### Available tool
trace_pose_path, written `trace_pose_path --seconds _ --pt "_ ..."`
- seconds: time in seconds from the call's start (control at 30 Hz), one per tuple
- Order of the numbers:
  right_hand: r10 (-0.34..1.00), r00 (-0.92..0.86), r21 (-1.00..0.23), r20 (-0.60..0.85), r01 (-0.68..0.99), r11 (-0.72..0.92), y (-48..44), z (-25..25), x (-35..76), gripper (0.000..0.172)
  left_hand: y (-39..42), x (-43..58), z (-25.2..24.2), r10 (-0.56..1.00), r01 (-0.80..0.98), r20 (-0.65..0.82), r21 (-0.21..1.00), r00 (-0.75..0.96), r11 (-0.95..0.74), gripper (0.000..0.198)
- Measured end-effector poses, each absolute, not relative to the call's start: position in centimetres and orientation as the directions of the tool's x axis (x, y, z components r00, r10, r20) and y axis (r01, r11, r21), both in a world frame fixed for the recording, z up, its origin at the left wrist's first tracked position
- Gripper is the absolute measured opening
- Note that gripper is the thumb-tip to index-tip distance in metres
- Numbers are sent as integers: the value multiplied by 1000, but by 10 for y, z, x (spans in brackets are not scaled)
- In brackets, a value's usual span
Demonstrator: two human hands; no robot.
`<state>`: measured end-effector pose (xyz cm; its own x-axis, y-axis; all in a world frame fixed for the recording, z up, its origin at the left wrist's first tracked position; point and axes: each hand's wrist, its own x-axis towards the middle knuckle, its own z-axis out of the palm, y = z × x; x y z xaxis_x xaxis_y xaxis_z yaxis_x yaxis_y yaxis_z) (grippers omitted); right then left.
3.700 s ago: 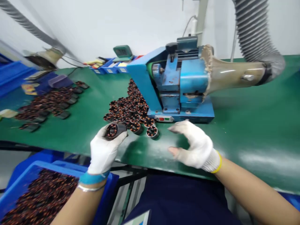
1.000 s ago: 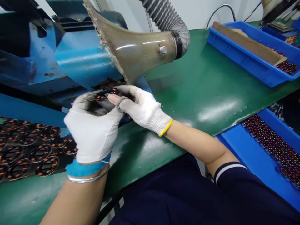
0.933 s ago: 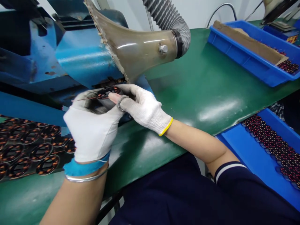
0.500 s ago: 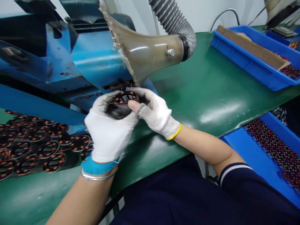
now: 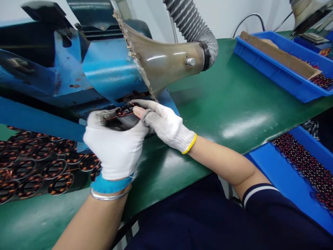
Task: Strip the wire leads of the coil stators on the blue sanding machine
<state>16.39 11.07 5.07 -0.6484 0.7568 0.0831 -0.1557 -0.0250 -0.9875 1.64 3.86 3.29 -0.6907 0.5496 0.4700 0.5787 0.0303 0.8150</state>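
A motor stator (image 5: 129, 120), a dark grey cylinder with copper windings, sits tilted in my gloved left hand (image 5: 116, 149). The fingers of that hand wrap its far side and the thumb its near side. Against the stator's right rim press the thumb and forefinger of my gloved right hand (image 5: 166, 125), the thumb tip bare. A thin copper wire trails left from the stator over my left fingers. Right behind both hands is the lower opening of the blue machine (image 5: 114, 71), whose inside is mostly hidden.
Several stators (image 5: 31, 166) stand in rows at left on the green table (image 5: 208, 114). A brownish suction hood (image 5: 166, 60) with a grey hose (image 5: 192, 24) covers the machine's right side. A blue crate (image 5: 275, 74) is at back right; a blue tray (image 5: 275, 166) of wound parts lies below it.
Both hands have shifted slightly left with the stator. The stator has turned, so its open end shows less, and my right forefinger reaches farther across its top.
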Motion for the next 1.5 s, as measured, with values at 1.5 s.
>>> trace_pose_path --seconds 1.5 --pt "743 -478 -883 468 -231 408 107 38 183 11 27 11 -12 482 756 793 560 -372 -339 55"
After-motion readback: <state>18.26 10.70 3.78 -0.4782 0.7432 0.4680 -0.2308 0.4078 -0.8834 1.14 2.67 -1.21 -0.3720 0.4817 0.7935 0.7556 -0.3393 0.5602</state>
